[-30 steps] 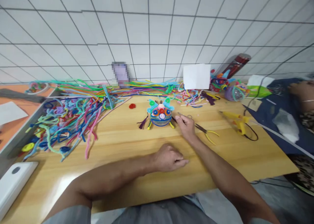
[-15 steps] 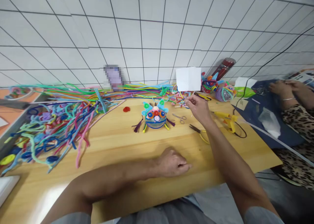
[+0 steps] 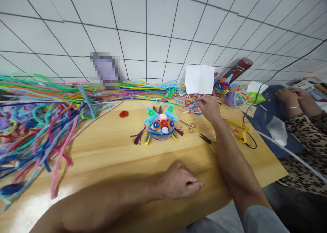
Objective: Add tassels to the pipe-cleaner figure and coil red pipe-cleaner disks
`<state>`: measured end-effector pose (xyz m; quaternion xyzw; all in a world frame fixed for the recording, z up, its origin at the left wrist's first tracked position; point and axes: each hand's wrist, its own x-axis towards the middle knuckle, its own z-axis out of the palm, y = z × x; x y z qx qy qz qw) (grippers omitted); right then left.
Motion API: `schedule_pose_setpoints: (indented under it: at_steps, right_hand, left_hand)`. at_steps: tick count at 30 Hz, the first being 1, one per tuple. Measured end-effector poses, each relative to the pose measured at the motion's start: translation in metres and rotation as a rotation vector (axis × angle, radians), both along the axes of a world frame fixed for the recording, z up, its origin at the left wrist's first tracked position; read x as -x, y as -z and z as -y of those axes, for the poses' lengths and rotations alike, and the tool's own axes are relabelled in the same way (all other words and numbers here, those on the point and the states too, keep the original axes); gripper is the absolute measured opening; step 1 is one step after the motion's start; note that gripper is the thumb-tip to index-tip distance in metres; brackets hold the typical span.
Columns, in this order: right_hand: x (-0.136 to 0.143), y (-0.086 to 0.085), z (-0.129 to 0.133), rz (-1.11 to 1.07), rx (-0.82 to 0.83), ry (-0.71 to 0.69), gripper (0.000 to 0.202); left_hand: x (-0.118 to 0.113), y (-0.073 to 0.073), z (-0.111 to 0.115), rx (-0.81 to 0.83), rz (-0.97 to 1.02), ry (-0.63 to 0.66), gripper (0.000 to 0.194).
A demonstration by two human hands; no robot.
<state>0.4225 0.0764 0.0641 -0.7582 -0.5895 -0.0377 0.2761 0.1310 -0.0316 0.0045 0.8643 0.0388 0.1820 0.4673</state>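
My left hand [image 3: 182, 181] rests as a closed fist on the wooden table, and nothing shows in it. Farther out, my right hand [image 3: 209, 110] is over a heap of small pipe cleaner pieces [image 3: 190, 102]. Its fingers are pinched together; whatever is between them, if anything, is too small to make out. Between and beyond my hands stands a lion-like head [image 3: 162, 127] made of coiled pipe cleaners, with blue ears, round eyes and purple tassels. Small scissors [image 3: 189, 126] lie beside it. Dark-tipped pliers [image 3: 207, 140] are partly hidden by my right forearm.
Loose pipe cleaners [image 3: 58, 124] spread over the left side. A red coil [image 3: 124, 114] lies apart. A yellow glue gun [image 3: 241, 131] with a cord is right of my forearm. White paper [image 3: 200, 79] and a red flask [image 3: 237, 71] stand behind. Another person's hands [image 3: 291, 97] are at right.
The view has shifted and come closer, so things on the left sit farther left. My right hand stays at the scrap heap, and the left fist remains on the table.
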Motion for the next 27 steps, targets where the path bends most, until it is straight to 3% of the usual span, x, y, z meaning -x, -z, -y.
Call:
schedule_pose_setpoints:
  at_steps: [4, 13, 19, 27]
  right_hand:
    - [-0.016, 0.004, 0.002, 0.048, 0.054, 0.048, 0.028]
    - [-0.057, -0.008, 0.020, 0.041, 0.253, 0.089, 0.022]
    - [-0.050, -0.003, 0.014, 0.027, 0.234, 0.050, 0.025]
    - [-0.050, -0.005, 0.019, -0.012, 0.484, -0.030, 0.018]
  left_hand:
    - [0.001, 0.002, 0.001, 0.056, 0.026, 0.002, 0.054]
    - [0.005, -0.003, -0.001, 0.045, 0.025, 0.036, 0.052]
    - [0.006, -0.004, -0.001, 0.003, -0.003, 0.040, 0.053]
    - [0.006, -0.006, -0.001, 0.026, -0.023, 0.056, 0.052]
